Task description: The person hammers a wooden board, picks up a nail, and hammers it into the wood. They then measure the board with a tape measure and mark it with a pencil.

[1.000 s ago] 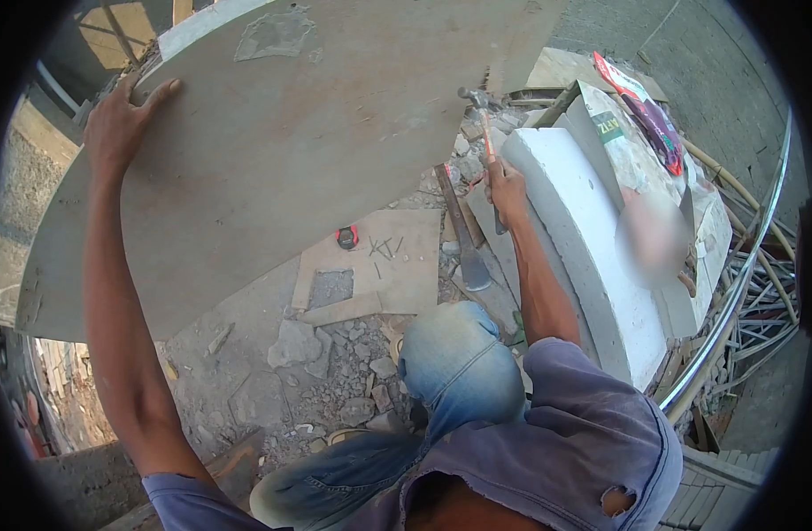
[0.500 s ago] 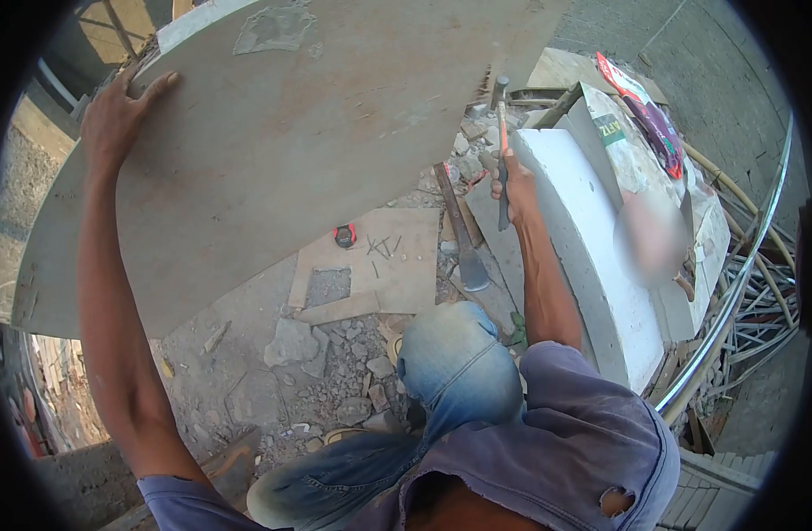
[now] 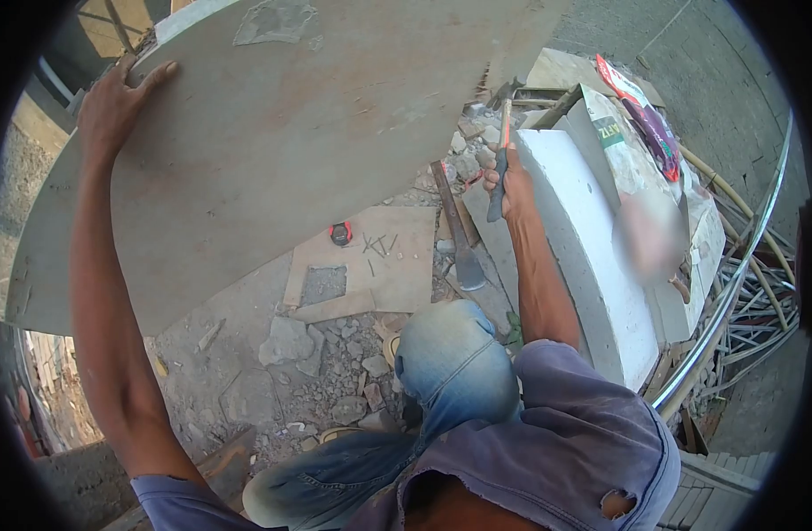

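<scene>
My left hand [image 3: 109,111] grips the upper left edge of a large, thin grey-brown board [image 3: 273,150], its thumb lying on the face and its fingers partly hidden behind the edge. The board stands tilted in front of me. In my right hand [image 3: 515,186] is a hammer [image 3: 506,124], held by its dark grip with the head pointing up and away, close to the board's right edge. Below the board, a red and black tape measure [image 3: 340,234] and several nails [image 3: 379,248] lie on a flat board piece [image 3: 406,279] with a cut-out.
A long-handled tool with a flat metal blade [image 3: 469,270] lies on the rubble [image 3: 348,376]. To the right are a thick white block [image 3: 587,239], a printed sack [image 3: 640,115], a blurred patch and a heap of metal strips [image 3: 760,310].
The hammer has turned in my right hand; its head has tipped slightly right and its grip end has swung left. My left hand stays on the board's edge. The view has shifted slightly.
</scene>
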A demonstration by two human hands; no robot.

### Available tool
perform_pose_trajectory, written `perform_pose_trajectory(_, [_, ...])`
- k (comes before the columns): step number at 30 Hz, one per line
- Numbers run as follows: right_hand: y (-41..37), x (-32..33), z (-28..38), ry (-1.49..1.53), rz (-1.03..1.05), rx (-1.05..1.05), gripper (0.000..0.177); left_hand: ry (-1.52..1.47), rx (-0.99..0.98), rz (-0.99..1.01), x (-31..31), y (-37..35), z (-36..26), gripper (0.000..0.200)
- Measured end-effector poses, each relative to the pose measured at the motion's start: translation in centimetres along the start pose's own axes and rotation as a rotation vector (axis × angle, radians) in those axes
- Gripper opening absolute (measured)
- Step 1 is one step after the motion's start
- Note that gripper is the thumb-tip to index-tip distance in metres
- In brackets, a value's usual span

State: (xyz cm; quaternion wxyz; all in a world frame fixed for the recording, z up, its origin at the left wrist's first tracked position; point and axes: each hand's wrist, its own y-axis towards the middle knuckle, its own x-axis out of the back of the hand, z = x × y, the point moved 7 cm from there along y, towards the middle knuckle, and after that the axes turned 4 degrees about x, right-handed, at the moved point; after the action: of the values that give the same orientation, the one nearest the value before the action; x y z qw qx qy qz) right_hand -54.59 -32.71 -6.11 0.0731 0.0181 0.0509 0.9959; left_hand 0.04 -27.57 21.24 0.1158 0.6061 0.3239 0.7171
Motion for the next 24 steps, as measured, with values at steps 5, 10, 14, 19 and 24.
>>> perform_pose_trajectory(5, [-4.8, -1.1, 0.0, -0.936, 0.034, 0.368, 0.029, 0.008, -0.006, 0.007, -1.2, 0.4, 0.5, 0.094])
perform_pose_trajectory(10, [-12.3, -2.3, -7.1, -1.029, 0.306, 0.164, 0.031, -0.023, -0.021, -0.011, -2.4, 1.9, 1.7, 0.086])
perform_pose_trajectory(14, [-18.7, -1.8, -12.9, -0.987, 0.435, -0.005, 0.034, -0.137, -0.187, -0.239, -1.1, 1.4, 0.3, 0.084])
perform_pose_trajectory(19, [-24.1, -3.6, -15.2, -0.921, 0.686, -0.126, 0.035, -0.009, -0.195, -0.091, -0.2, 1.8, -0.9, 0.087])
perform_pose_trajectory(24, [-26.8, -3.1, -19.3, -0.870, 0.699, -0.159, 0.034, -0.015, -0.283, -0.092, -1.4, 3.3, -0.3, 0.084])
